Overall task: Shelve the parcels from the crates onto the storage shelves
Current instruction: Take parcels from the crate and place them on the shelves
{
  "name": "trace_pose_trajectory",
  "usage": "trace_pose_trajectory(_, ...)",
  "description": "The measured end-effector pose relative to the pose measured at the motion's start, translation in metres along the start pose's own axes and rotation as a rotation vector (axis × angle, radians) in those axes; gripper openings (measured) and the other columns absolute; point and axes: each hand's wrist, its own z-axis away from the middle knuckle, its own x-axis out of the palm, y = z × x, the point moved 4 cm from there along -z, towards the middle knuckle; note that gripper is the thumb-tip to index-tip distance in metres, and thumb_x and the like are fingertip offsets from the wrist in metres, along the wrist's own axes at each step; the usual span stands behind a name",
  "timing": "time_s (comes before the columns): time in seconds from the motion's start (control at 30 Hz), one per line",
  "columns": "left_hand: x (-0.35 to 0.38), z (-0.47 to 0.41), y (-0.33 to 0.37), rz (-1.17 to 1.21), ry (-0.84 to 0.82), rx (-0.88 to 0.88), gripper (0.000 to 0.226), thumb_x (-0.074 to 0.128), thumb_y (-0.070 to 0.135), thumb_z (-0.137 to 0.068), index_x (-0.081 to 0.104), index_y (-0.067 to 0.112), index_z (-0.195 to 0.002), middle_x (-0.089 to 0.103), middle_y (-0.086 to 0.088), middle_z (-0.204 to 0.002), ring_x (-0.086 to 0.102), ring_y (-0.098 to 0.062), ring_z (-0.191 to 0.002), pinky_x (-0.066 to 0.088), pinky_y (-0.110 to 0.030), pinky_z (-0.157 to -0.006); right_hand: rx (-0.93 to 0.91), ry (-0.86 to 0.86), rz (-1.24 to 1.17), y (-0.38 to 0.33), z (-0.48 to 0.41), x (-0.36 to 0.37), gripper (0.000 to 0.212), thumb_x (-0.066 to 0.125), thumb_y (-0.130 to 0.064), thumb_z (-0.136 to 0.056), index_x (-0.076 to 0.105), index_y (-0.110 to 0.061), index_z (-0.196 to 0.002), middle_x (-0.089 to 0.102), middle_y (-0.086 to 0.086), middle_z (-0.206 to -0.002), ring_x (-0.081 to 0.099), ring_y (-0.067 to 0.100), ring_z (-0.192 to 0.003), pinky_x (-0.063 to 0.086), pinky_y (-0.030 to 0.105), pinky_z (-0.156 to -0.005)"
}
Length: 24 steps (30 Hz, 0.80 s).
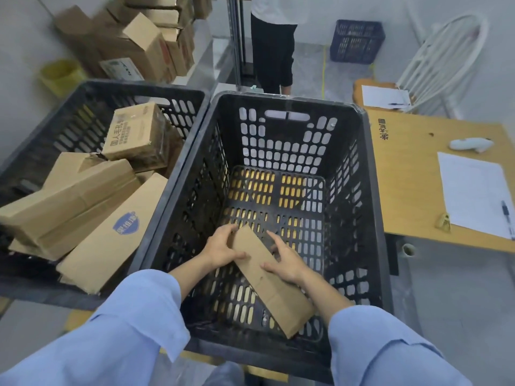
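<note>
A long flat cardboard parcel (271,282) lies slanted at the bottom of the black slotted crate (370,190) in front of me. It is the only parcel in that crate. My left hand (220,246) grips its far left end. My right hand (284,260) holds its right edge near the middle. A second black crate (69,107) to the left holds several brown parcels (133,135), piled at angles. The storage shelf (206,65) runs along the back left, with several cardboard boxes (145,43) stacked on it.
A wooden table (412,174) stands right of the crate, carrying a paper sheet (473,193), a pen and a white device. A person in dark trousers (271,48) stands beyond the crates. A blue crate (356,41) and white chair (443,59) sit at back right.
</note>
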Motion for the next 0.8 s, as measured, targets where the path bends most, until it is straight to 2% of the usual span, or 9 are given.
trace_pose_trajectory(0.1,-0.002,-0.001,-0.008,0.045,0.083,-0.12,0.102,0.089,0.032,-0.066,0.03,0.018,-0.147,0.034,-0.01,-0.145,0.04,-0.029,-0.132,0.035,-0.041,-0.111,0.007,0.002,-0.024,0.002,0.001,-0.001,0.09,0.072,-0.034,-0.088,0.012,-0.039,-0.156,0.046,0.004,-0.146,0.049,0.026,-0.128,0.043,0.047,-0.104)
trace_pose_trajectory(0.17,0.002,-0.001,-0.014,0.043,0.056,-0.192,0.103,0.09,0.036,-0.063,0.031,0.015,-0.144,0.041,-0.012,-0.14,0.045,-0.029,-0.126,0.041,-0.041,-0.107,0.019,-0.009,-0.034,0.002,0.001,-0.001,0.088,0.07,-0.034,-0.089,0.013,-0.037,-0.156,0.047,0.004,-0.144,0.051,0.026,-0.126,0.044,0.047,-0.104)
trace_pose_trajectory(0.23,0.007,-0.001,-0.018,0.052,0.01,-0.209,0.094,0.09,0.036,-0.062,0.037,0.016,-0.137,0.049,-0.01,-0.131,0.051,-0.028,-0.118,0.048,-0.044,-0.1,0.031,-0.031,-0.039,0.003,0.0,0.0,0.086,0.069,-0.034,-0.09,0.014,-0.035,-0.156,0.049,0.004,-0.142,0.053,0.025,-0.123,0.044,0.047,-0.104)
trace_pose_trajectory(0.37,0.007,-0.002,-0.014,0.129,0.003,-0.162,0.076,0.09,0.028,-0.061,0.045,0.026,-0.122,0.051,-0.006,-0.122,0.053,-0.025,-0.11,0.054,-0.047,-0.091,0.022,-0.048,-0.055,-0.002,0.0,-0.003,0.075,0.066,-0.033,-0.092,0.024,-0.031,-0.154,0.053,0.002,-0.139,0.053,0.024,-0.123,0.044,0.046,-0.103)
trace_pose_trajectory(0.5,-0.011,0.0,0.01,0.194,0.139,-0.012,0.074,0.089,0.02,-0.063,0.048,0.03,-0.123,0.052,-0.005,-0.122,0.052,-0.026,-0.113,0.052,-0.048,-0.093,-0.036,0.023,-0.157,-0.02,0.001,-0.015,0.071,0.067,-0.029,-0.091,0.03,-0.03,-0.151,0.051,0.0,-0.138,0.053,0.022,-0.122,0.047,0.049,-0.102)
trace_pose_trajectory(0.57,-0.025,0.004,0.03,0.207,0.222,0.102,0.075,0.086,0.015,-0.067,0.047,0.029,-0.129,0.054,-0.003,-0.124,0.052,-0.023,-0.113,0.051,-0.042,-0.095,-0.095,0.093,-0.197,-0.033,-0.001,-0.026,0.072,0.07,-0.031,-0.089,0.03,-0.037,-0.149,0.049,-0.002,-0.135,0.054,0.022,-0.121,0.05,0.054,-0.099)
trace_pose_trajectory(0.63,-0.041,0.01,0.052,0.221,0.288,0.216,0.076,0.083,0.008,-0.071,0.045,0.025,-0.135,0.054,0.0,-0.127,0.051,-0.017,-0.112,0.049,-0.03,-0.091,-0.166,0.165,-0.215,-0.046,-0.002,-0.04,0.074,0.069,-0.032,-0.089,0.028,-0.043,-0.149,0.044,-0.004,-0.133,0.053,0.022,-0.121,0.05,0.057,-0.097)
trace_pose_trajectory(0.7,-0.057,0.017,0.07,0.232,0.356,0.3,0.079,0.083,0.007,-0.073,0.043,0.025,-0.138,0.053,0.003,-0.131,0.051,-0.011,-0.111,0.046,-0.022,-0.088,-0.23,0.232,-0.217,-0.062,0.003,-0.056,0.077,0.069,-0.033,-0.09,0.023,-0.044,-0.151,0.04,-0.005,-0.133,0.05,0.022,-0.123,0.048,0.057,-0.099)
trace_pose_trajectory(0.8,-0.079,0.031,0.093,0.256,0.433,0.388,0.088,0.083,0.009,-0.074,0.034,0.027,-0.145,0.047,0.012,-0.132,0.053,0.008,-0.1,0.043,-0.004,-0.076,-0.31,0.307,-0.235,-0.083,0.012,-0.078,0.086,0.068,-0.032,-0.092,0.012,-0.039,-0.156,0.036,0.001,-0.141,0.046,0.023,-0.128,0.044,0.057,-0.103)
